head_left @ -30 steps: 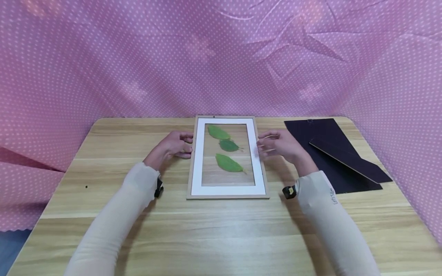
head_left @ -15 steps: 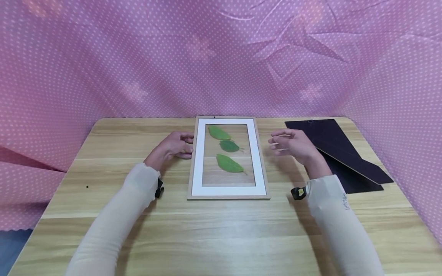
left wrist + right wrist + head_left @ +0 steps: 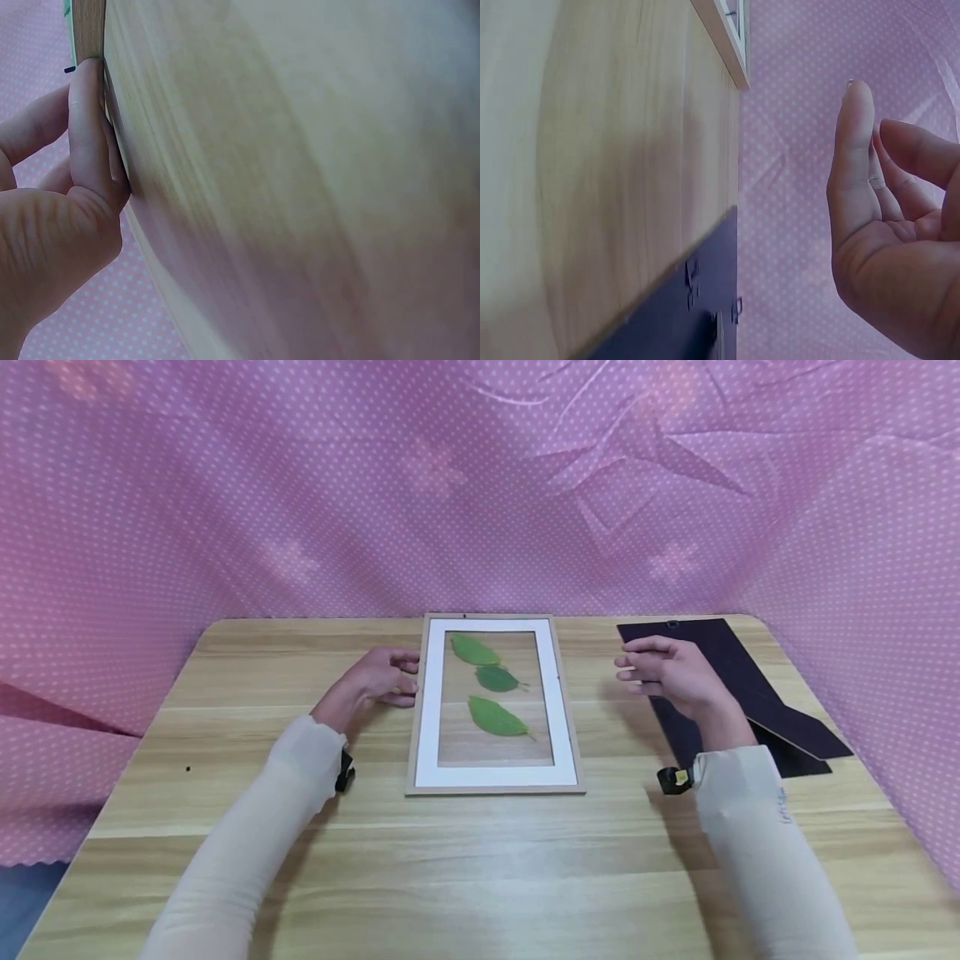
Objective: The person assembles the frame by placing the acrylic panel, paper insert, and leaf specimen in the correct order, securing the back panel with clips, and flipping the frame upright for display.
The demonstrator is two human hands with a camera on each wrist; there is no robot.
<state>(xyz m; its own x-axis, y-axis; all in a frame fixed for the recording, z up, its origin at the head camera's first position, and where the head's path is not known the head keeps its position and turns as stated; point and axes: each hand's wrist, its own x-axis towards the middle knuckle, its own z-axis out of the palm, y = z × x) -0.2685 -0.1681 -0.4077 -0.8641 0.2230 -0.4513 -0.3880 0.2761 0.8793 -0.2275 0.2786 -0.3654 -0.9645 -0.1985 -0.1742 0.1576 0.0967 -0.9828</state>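
Note:
A light wood picture frame (image 3: pixel 495 791) with a white mat (image 3: pixel 428 718) lies flat at the table's back middle. Three green leaves (image 3: pixel 498 717) show in its window. My left hand (image 3: pixel 377 676) rests on the table by the frame's left side, fingers loosely bent. In the left wrist view, one fingertip (image 3: pixel 88 71) of this hand meets the wooden edge (image 3: pixel 90 30). Right of the frame, my right hand (image 3: pixel 671 673) hovers with nothing in it, overlapping the black backing board (image 3: pixel 705 639) in the head view. Its fingers are loosely extended.
The backing board has a fold-out stand (image 3: pixel 806 732) and a small metal hanger (image 3: pixel 672 623) at its far edge. A tiny black piece (image 3: pixel 187 768) lies on the wooden table (image 3: pixel 480 877) at left. Pink dotted cloth (image 3: pixel 360 485) hangs behind and at both sides.
My right hand has left the frame's right edge and moved rightward to the backing board. The left hand and the frame have stayed in place.

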